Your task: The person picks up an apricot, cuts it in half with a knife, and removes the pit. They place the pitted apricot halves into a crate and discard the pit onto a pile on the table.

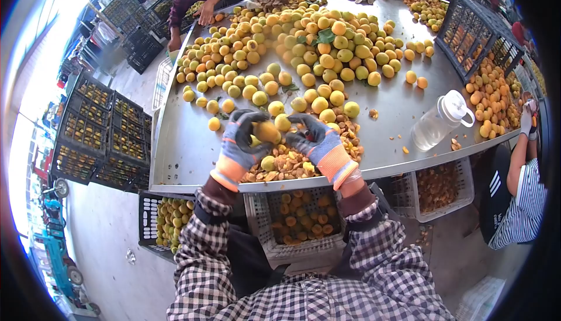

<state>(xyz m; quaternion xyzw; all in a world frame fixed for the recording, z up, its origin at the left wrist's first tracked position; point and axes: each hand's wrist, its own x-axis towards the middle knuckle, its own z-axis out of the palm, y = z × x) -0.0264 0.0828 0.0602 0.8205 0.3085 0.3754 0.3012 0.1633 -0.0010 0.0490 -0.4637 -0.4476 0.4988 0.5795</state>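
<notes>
My left hand, in a grey glove with an orange cuff, is closed around a yellow-orange apricot that looks smeared by motion. Just right of it, my gloved right hand has its fingers bent together. Something small and dark shows at those fingertips, too little to name. Under both hands lies a heap of split apricot pieces along the table's near edge. Whole apricots in yellow, green and orange spread out beyond my fingers.
The metal table carries a clear water bottle and a tipped black crate at right. Below the edge stand a crate of apricots and a white crate of pieces. Stacked crates stand left. Co-workers' hands are around the table.
</notes>
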